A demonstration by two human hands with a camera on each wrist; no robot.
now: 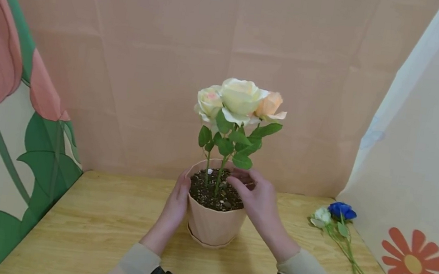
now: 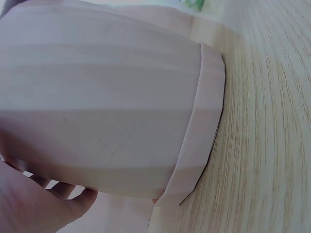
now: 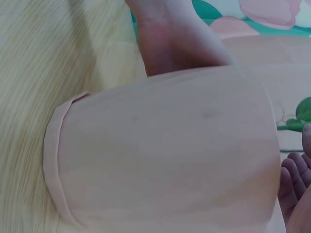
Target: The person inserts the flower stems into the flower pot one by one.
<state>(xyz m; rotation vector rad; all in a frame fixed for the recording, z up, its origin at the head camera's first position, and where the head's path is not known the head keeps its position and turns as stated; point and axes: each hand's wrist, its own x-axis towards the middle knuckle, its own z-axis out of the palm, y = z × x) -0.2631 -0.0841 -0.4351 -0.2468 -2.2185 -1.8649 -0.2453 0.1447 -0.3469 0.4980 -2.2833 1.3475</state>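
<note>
A pink flower pot (image 1: 214, 225) full of dark soil (image 1: 221, 203) stands upright on its shallow saucer (image 2: 199, 131). Three roses rise from it: a large cream rose (image 1: 240, 97), a smaller cream rose (image 1: 209, 103) with a pinkish centre, and a peach rose (image 1: 269, 104). My left hand (image 1: 177, 198) holds the pot's left side, its fingers around the wall in the left wrist view. Over the right rim is my right hand (image 1: 259, 199), thumb stretched above the soil and fingers loosely bent near the lower leaves (image 1: 242, 160). The roses partly hide the far rim.
On the wooden table (image 1: 118, 225) at the right lie a blue rose (image 1: 342, 210) and a whitish rose (image 1: 321, 216), their long stems crossing towards the front edge. A pink backdrop (image 1: 169, 80) closes off the back; printed flower panels stand at both sides.
</note>
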